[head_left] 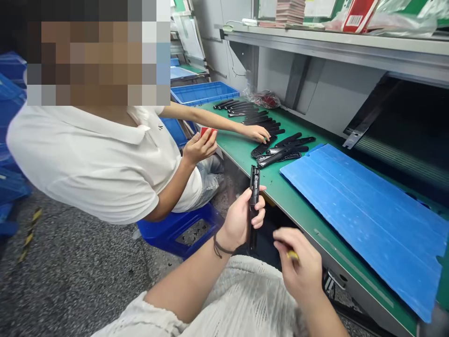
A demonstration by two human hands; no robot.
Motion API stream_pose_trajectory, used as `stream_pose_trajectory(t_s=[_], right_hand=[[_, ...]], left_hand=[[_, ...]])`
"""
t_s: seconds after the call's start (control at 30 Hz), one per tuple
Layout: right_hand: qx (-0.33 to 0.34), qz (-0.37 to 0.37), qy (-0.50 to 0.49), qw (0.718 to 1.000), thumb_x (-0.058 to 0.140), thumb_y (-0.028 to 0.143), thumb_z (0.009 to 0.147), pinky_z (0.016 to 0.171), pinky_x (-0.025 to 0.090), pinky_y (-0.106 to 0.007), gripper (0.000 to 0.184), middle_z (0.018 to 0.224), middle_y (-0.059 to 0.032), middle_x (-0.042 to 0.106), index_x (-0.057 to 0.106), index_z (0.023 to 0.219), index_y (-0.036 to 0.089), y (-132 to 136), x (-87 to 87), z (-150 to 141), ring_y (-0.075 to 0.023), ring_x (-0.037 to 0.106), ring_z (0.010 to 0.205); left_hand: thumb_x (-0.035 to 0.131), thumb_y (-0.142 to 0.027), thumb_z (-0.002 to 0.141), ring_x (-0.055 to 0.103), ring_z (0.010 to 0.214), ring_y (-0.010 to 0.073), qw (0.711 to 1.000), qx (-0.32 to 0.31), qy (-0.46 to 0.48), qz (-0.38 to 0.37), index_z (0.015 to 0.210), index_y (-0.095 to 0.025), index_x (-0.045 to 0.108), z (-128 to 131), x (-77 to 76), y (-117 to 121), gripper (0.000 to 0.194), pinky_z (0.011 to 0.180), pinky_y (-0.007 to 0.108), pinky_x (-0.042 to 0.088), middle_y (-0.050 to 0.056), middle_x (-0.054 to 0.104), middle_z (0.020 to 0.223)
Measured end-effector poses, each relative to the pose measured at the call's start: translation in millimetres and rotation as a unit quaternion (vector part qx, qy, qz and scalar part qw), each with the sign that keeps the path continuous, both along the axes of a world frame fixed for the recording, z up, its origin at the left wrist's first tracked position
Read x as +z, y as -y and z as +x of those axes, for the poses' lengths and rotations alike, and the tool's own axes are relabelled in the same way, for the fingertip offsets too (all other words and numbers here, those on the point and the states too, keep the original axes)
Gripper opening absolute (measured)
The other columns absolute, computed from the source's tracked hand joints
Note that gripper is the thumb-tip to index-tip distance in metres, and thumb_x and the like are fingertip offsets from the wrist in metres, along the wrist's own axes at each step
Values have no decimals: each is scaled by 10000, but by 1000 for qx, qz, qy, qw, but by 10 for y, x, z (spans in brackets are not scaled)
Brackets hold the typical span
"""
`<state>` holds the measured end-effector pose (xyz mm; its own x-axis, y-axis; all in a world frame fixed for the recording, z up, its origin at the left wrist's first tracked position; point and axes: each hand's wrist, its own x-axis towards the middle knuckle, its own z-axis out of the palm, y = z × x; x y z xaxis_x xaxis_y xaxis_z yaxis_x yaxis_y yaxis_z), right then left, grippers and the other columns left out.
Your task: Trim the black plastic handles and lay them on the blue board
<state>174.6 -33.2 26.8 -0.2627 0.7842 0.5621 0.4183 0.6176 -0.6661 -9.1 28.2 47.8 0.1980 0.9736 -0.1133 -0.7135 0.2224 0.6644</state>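
Note:
My left hand [242,217] is wrapped round a long black plastic housing [255,185], held upright above my lap with slots and ribs showing on its near face. My right hand [301,262] is closed beside it, apart from the housing. A small yellow object [292,255] shows between its curled fingers; most of it is hidden, so its kind cannot be made out. Past my left hand, several similar black housings [286,150] lie in a loose pile on the green tabletop [238,157].
A co-worker in a white shirt [94,164] sits at left, one hand [257,133] on the black parts, the other holding a red item [208,131]. A blue sheet [368,215] covers the table's right. Behind are a blue crate [206,93] and overhead shelf [333,40].

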Motion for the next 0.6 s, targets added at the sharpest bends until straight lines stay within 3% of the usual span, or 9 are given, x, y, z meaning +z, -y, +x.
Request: stream_pose_trajectory(t_s=[0.07,0.13,0.2,0.27,0.37,0.5,0.6], right_hand=[[-24,-59,53,997,617,213,983,742,554,-324,356,1240,-118,659,571,1334,253,-134,46,56,-219,676,1002],[-30,-70,99,992,570,246,1021,779,541,-326,277,1218,-112,650,566,1298,236,-259,140,115,-211,652,1009],[-12,-9,132,991,457,194,1060,743,487,-303,151,976,-59,644,589,1130,215,-349,283,179,-175,603,866],[1,89,189,978,404,160,1066,651,391,-295,198,780,-14,556,591,1016,203,-408,459,240,-156,495,711],[-35,196,287,937,477,333,1071,591,271,-326,241,719,-7,515,603,916,198,-495,729,323,-155,411,645],[-67,241,336,908,495,692,1000,568,185,-333,544,664,2,493,549,749,212,-657,1007,424,-138,368,602],[-61,238,363,899,411,794,977,566,133,-328,646,637,9,473,545,730,212,-751,1137,465,-127,341,576]], left_hand=[[480,-391,1027,388,489,70,999,13,-37,30,1221,-184,568,-38,-30,21,297,419,174,389,-43,432,766],[533,-404,1008,417,544,88,994,8,-89,61,1259,-192,558,-63,-43,77,330,435,197,459,-38,431,795],[562,-437,1010,453,572,98,985,-11,-150,90,1350,-203,537,-80,-47,166,414,447,228,516,-33,440,827],[552,-463,1030,461,548,92,970,-40,-211,117,1454,-205,508,-93,-54,270,498,433,214,485,-29,464,818],[536,-480,1048,455,529,97,945,-69,-278,160,1541,-178,503,-90,-59,395,579,463,202,408,-25,511,714],[572,-451,1032,636,759,210,925,-69,-316,198,1524,-179,584,-34,8,453,561,736,307,548,51,670,757],[608,-426,1010,678,949,276,914,-60,-324,235,1470,-201,652,3,70,459,514,931,388,550,104,750,938]])
